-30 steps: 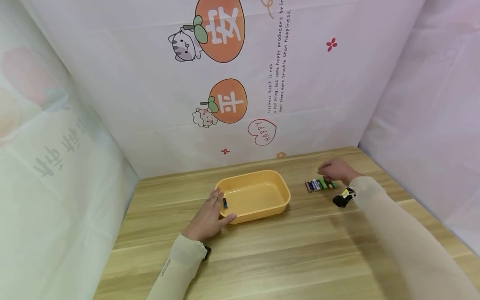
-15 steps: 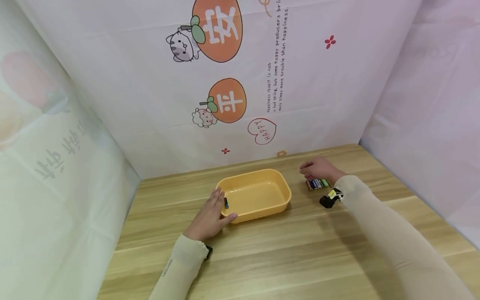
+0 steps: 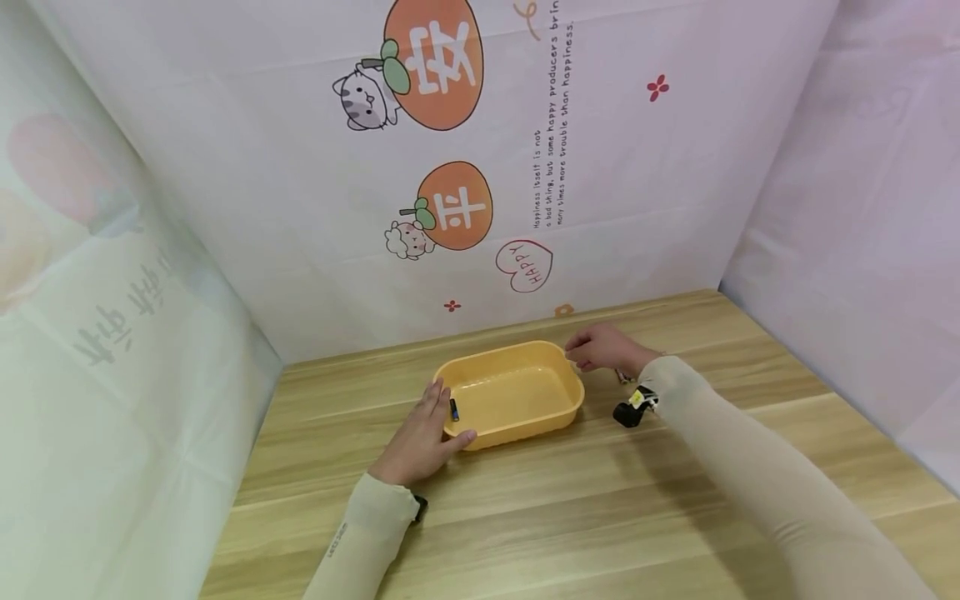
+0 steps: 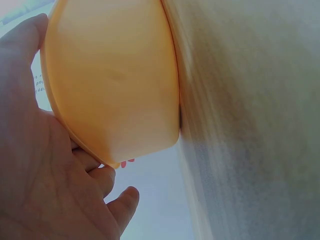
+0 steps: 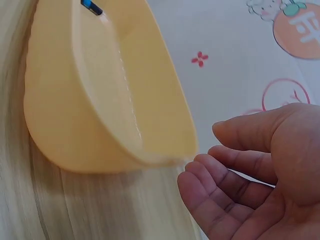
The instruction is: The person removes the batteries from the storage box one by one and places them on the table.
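Observation:
A yellow plastic basin (image 3: 517,429) stands on the table, with one blue-and-black battery (image 3: 454,409) lying at its left end. My left hand (image 3: 414,440) holds that end by the rim, thumb on the near side and fingers on the far side. In the left wrist view, some of its fingertips are hidden behind the rim. My right hand (image 3: 604,348) is beside the basin's right end, fingers loosely bent and thumb apart. Nothing shows between its fingers in the right wrist view. Under the right wrist, a little of the battery row (image 3: 623,377) shows; the rest is hidden.
The wood-grain table (image 3: 525,517) is bordered by white printed cloth (image 3: 315,275) at the back and on both sides. A black wrist camera (image 3: 630,414) sits low at my right wrist, close to the tabletop.
My right hand has moved left from above the battery row to the basin's right end, its arm now covering most of the row. The left hand and basin have stayed in place.

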A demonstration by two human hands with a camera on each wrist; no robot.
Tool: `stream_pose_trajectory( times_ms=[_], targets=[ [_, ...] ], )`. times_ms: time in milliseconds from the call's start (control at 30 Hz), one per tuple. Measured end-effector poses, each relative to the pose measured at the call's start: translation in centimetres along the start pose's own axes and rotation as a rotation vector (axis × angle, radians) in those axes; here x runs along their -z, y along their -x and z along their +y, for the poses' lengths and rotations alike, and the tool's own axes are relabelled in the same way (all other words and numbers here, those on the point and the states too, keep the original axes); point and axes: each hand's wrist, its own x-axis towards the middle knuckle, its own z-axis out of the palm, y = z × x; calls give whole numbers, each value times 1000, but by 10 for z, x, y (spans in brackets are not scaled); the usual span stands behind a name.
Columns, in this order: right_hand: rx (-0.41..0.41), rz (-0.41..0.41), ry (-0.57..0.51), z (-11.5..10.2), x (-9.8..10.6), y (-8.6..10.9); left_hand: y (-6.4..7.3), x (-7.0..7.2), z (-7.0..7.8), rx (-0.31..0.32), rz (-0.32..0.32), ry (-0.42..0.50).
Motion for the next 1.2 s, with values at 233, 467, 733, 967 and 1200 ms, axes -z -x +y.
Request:
stream_pose_trajectory(
  times_ms=[233, 467, 733, 967, 1200],
  targets=[
    [7, -24, -38, -8, -14, -4, -1, -1, 2, -6, 17, -4],
    [13, -33, -7, -19, -29, -7, 1, 0, 2, 1, 7, -2],
    [49, -67, -10, -32, -53, -14, 1, -1, 2, 5, 21, -1],
    [78, -107, -12, -41, -68, -18, 0, -1, 4, 17, 20, 10],
    [74, -119, 36, -49, -86, -24, 0, -1, 4, 19, 15, 2]
  ],
)
